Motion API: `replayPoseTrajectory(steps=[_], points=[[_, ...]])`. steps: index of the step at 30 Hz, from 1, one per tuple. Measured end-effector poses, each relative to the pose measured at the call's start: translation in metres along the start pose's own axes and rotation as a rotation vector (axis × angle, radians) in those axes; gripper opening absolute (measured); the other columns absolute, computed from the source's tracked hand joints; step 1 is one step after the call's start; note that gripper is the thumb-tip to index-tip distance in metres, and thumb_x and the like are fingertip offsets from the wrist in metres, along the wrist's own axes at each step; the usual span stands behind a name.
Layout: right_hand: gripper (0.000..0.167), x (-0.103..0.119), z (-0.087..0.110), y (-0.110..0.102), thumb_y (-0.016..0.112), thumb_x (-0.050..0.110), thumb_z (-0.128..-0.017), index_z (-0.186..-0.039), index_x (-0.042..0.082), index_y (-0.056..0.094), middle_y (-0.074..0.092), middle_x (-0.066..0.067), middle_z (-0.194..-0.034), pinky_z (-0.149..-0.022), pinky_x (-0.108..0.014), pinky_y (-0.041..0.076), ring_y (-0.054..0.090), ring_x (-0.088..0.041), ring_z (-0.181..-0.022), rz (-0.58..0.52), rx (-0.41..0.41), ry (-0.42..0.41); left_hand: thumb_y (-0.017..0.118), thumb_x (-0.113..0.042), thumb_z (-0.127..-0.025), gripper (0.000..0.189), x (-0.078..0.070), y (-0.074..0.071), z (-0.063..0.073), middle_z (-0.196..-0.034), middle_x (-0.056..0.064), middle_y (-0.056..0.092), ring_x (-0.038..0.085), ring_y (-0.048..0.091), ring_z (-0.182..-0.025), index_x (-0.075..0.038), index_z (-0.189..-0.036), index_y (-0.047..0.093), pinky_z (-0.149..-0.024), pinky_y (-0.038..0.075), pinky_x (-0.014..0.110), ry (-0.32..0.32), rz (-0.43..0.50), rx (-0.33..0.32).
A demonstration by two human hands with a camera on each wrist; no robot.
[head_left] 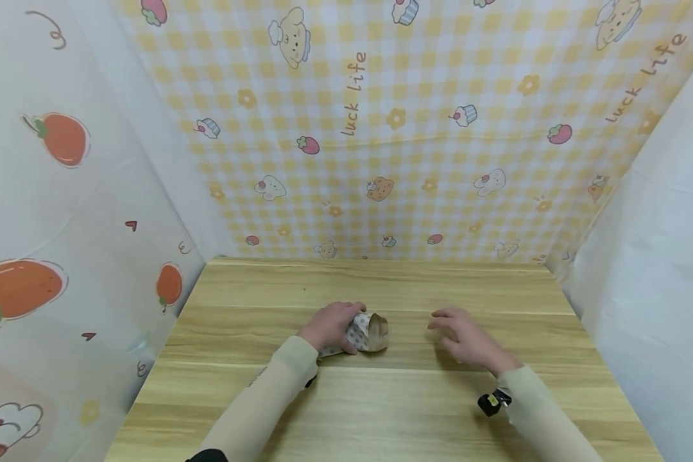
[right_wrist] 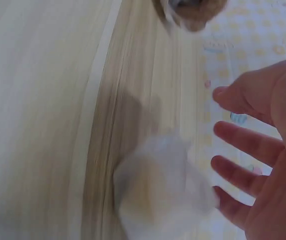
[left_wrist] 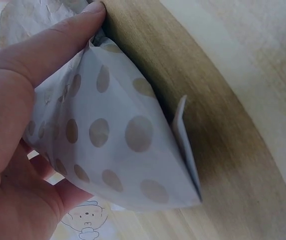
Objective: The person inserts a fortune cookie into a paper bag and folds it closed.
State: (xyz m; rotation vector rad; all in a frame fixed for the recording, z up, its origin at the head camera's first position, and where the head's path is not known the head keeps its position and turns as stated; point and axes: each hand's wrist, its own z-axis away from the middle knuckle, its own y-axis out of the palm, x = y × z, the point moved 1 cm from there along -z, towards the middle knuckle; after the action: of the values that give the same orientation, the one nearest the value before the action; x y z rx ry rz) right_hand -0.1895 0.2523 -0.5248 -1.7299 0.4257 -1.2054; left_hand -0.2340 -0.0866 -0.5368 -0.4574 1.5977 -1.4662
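A white paper bag with tan dots (head_left: pixel 359 332) lies on its side on the wooden table, its brown-lined mouth turned to the right. My left hand (head_left: pixel 333 326) grips it, thumb on one side and fingers on the other. Close up in the left wrist view, the dotted bag (left_wrist: pixel 107 130) tapers to a creased, folded end. To the right of the bag, my right hand (head_left: pixel 464 337) hovers with loosely bent fingers and holds nothing. Near that hand in the right wrist view is a blurred whitish, see-through thing (right_wrist: pixel 158 190); its kind cannot be told.
The wood-grain table (head_left: pixel 381 410) meets a yellow checked cloth (head_left: pixel 393 160) at the back. A white printed sheet (head_left: pixel 92 192) hangs at the left, and a plain white one (head_left: pixel 647 224) at the right. Black wrist cameras (head_left: pixel 491 403) sit at the sleeves.
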Motion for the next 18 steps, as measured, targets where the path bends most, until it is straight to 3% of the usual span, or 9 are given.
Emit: replayPoseTrajectory(steps=[11, 18], points=[[0.050, -0.019, 0.028, -0.015, 0.070, 0.000, -0.079, -0.129, 0.007, 0.073, 0.060, -0.027, -0.141, -0.104, -0.074, 0.042, 0.051, -0.056, -0.131, 0.118, 0.090, 0.065, 0.101, -0.035, -0.068, 0.093, -0.001, -0.003, -0.001, -0.134, 0.005, 0.068, 0.027, 0.064, -0.120, -0.017, -0.145, 0.053, -0.103, 0.053, 0.046, -0.018, -0.007, 0.005], [0.053, -0.024, 0.038, -0.012, 0.078, 0.002, -0.078, -0.130, 0.008, 0.071, 0.067, -0.018, -0.129, -0.099, -0.064, 0.052, 0.063, -0.043, -0.118, 0.141, 0.127, 0.096, 0.101, -0.035, -0.069, 0.095, -0.002, -0.002, 0.000, -0.137, 0.005, 0.067, 0.028, 0.064, -0.123, -0.017, -0.148, 0.052, -0.104, 0.053, 0.047, -0.029, -0.001, 0.017]])
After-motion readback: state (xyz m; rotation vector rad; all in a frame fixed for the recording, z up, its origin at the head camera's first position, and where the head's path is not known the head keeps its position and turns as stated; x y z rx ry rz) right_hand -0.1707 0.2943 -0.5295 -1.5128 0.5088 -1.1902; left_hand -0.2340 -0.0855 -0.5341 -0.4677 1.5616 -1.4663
